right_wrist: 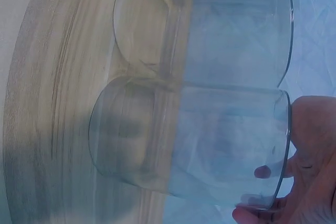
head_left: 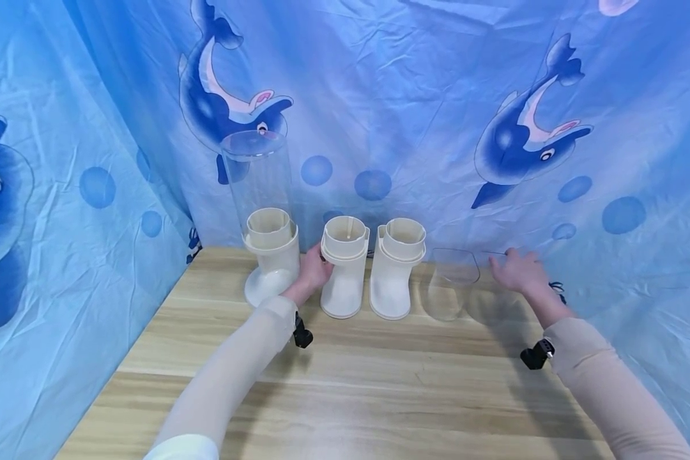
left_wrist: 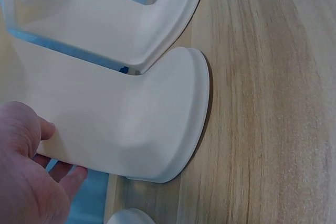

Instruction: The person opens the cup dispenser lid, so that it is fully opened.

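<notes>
In the head view, my left hand [head_left: 315, 265] reaches between two white boot-shaped plastic parts and grips the middle one [head_left: 344, 284]. The left wrist view shows its thumb on the white side [left_wrist: 105, 108] and its fingers curled around the edge. To the right, my right hand [head_left: 519, 269] holds the top rim of a clear cylinder [right_wrist: 231, 140], with thumb and fingers either side of the wall. Beside that cylinder stands another clear cylinder [right_wrist: 236, 35], their walls overlapping in the right wrist view. All these parts stand upright on the table.
Another white boot-shaped part [head_left: 393, 281] stands right of the middle one, and one [head_left: 276, 265] stands at the left. Behind the left one rises a tall clear cylinder [head_left: 259, 179]. A blue dolphin-print curtain [head_left: 391, 128] hangs along the back edge of the wooden table [head_left: 379, 390].
</notes>
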Tool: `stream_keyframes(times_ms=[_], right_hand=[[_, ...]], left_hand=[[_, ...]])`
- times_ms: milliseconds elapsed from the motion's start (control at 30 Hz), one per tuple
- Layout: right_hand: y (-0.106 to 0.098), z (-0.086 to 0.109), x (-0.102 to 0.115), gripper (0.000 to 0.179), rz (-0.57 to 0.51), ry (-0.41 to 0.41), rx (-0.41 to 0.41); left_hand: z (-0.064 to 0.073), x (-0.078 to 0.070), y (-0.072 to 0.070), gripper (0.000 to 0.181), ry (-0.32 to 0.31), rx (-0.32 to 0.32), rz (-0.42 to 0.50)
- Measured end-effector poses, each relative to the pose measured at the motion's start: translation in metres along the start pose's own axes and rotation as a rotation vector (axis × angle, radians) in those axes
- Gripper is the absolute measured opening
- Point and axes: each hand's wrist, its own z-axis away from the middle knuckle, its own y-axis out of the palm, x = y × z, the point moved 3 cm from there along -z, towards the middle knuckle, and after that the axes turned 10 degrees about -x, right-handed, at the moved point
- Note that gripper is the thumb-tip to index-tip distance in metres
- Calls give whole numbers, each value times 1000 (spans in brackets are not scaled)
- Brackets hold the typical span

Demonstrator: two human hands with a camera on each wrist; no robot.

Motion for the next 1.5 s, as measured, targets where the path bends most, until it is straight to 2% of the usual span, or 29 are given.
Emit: stream_keyframes(times_ms=[200,600,833,1067,1200,1333,1500], right_hand=[[1,4,1,90,-8,22,34],[4,4,3,90,-18,25,18],[5,5,4,89,-12,17,17],[6,6,2,88,-10,19,18],[6,6,3,89,-14,10,14],[5,5,3,89,-12,5,16],[6,4,2,90,-10,8,19]], left_hand=[[-4,2,6,30,-3,0,10],[-5,2,5,32,-44,19,18],[-4,2,6,29,-46,-2,6],[-7,3,10,32,-93,11,20],[-7,4,10,33,-76,11,15],[-6,5,10,36,-81,30,35],[3,6,7,55,-96,64,139]])
